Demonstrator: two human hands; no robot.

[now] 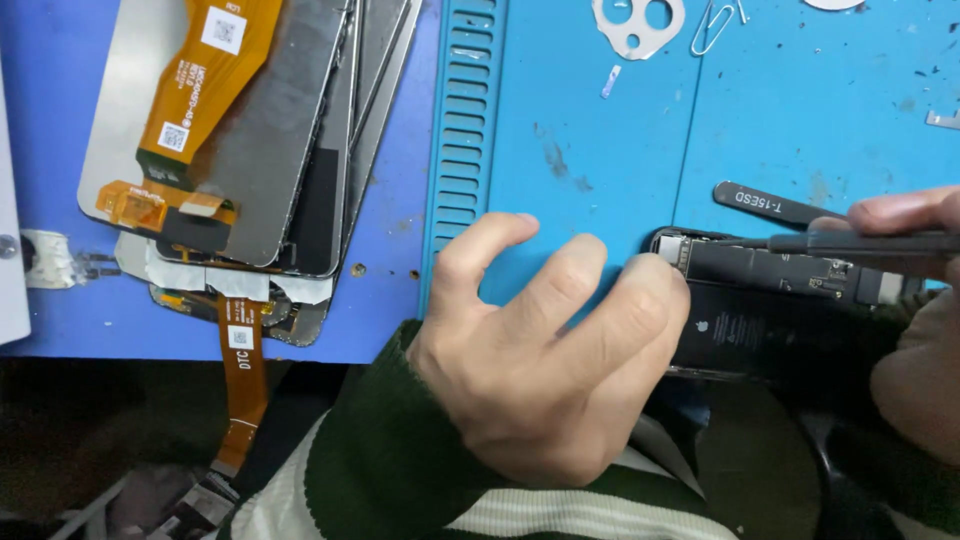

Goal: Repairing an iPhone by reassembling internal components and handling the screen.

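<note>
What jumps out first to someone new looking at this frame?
The left hand, centre frame, braces an opened phone at the near edge of the blue mat. From the right edge, the right hand brings a dark tool over the phone's exposed board; black tweezers lie just behind. Upper left, a stack of loose screen panels with orange flex cables overhangs the table.

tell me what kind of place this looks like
Most likely a phone repair bench. An opened phone lies on a blue work mat, the right hand holds a thin tool to it, and spare screens are stacked nearby.
</note>
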